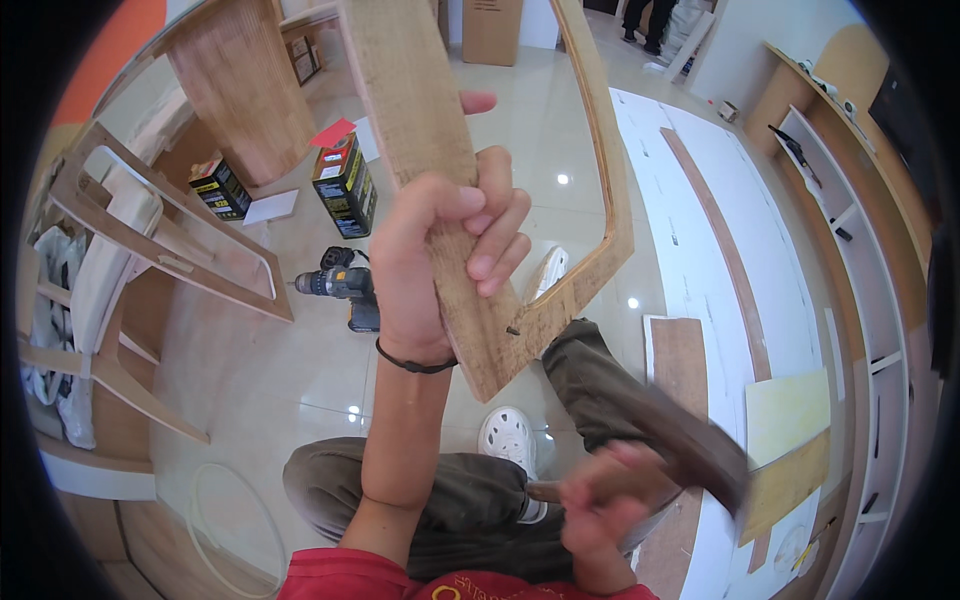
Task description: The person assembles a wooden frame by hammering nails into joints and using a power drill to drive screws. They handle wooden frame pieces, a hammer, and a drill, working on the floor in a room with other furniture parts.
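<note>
While your left hand [408,255] closes firmly around one side of a wood frame [410,100], your right hand [615,490] curls around a brown handle [543,491], blurred. In the head view the frame is held up before you, its lower corner appearing above your shoe [508,440]. To your left, a drill [340,285] and two tins [343,195] crowd the floor [300,360], with a chair [180,262] toward its left edge. Rightward, a strip [722,240] lies along a white sheet [690,290], a yellow board [790,412] near its right edge. Tiles run between drill and sheet; a shelf [850,230] bounds the floor's right edge.
</note>
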Tool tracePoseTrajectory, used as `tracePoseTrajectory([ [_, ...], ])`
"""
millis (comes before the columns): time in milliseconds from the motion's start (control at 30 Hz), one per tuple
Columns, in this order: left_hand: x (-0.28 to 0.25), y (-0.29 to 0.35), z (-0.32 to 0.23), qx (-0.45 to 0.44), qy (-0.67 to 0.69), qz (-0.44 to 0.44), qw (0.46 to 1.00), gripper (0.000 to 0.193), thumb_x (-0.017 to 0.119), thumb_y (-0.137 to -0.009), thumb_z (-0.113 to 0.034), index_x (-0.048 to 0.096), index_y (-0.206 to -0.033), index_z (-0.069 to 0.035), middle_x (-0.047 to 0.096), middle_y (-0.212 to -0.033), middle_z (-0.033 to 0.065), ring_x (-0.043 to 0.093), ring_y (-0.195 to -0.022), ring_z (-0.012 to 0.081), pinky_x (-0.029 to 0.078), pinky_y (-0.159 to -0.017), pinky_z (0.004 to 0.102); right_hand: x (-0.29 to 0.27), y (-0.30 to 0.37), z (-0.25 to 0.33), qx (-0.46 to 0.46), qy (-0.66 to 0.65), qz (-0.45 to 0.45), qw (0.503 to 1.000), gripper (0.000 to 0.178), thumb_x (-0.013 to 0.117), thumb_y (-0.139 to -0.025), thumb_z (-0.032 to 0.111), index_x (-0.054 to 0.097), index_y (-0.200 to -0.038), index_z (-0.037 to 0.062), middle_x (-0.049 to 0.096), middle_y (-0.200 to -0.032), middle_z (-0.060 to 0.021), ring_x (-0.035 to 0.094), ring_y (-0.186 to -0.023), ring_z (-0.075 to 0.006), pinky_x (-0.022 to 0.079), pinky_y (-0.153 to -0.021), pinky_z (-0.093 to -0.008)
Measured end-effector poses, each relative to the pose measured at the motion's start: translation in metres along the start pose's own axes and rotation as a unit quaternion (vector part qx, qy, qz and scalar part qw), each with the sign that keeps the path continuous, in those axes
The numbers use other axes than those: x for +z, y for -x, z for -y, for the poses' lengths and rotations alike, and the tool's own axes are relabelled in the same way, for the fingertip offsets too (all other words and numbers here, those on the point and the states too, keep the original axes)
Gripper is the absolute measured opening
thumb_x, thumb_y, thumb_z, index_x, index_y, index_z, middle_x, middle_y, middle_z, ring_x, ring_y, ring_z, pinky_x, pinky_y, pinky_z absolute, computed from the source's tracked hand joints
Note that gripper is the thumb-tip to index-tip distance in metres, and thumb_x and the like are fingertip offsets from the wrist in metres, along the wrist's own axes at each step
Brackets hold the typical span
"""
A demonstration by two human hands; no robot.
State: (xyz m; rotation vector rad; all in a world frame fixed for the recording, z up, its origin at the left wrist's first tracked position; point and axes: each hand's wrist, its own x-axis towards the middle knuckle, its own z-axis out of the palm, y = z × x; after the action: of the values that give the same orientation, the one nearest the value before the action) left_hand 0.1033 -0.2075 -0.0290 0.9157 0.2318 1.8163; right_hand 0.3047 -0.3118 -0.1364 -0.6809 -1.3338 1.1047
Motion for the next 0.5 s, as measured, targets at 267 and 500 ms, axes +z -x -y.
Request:
tracePoseTrajectory([
  [267,-0.021,0.003,-0.004,0.017,0.032,-0.043,0.998,0.056,0.038,-0.078,-0.005,0.034,-0.134,0.003,0.034,-0.068,0.0051,0.034,-0.045,0.0117,0.037,-0.035,0.0231,-0.013,0.006,0.009,-0.018,0.025,0.014,0.999,0.061,0.039,-0.094,0.061,0.044,-0.118,0.0052,0.045,-0.058,-0.0028,0.039,-0.045,-0.0088,0.035,-0.042,-0.0226],
  [500,-0.018,0.008,-0.001,0.016,0.067,-0.055,0.996,0.053,0.038,-0.078,-0.005,0.037,-0.131,0.004,0.035,-0.068,0.0056,0.035,-0.045,0.0122,0.038,-0.035,0.0241,-0.002,-0.016,0.002,0.083,0.139,0.091,0.983,0.059,0.039,-0.094,0.060,0.043,-0.115,0.0049,0.046,-0.056,-0.0019,0.039,-0.044,-0.0085,0.034,-0.041,-0.0221],
])
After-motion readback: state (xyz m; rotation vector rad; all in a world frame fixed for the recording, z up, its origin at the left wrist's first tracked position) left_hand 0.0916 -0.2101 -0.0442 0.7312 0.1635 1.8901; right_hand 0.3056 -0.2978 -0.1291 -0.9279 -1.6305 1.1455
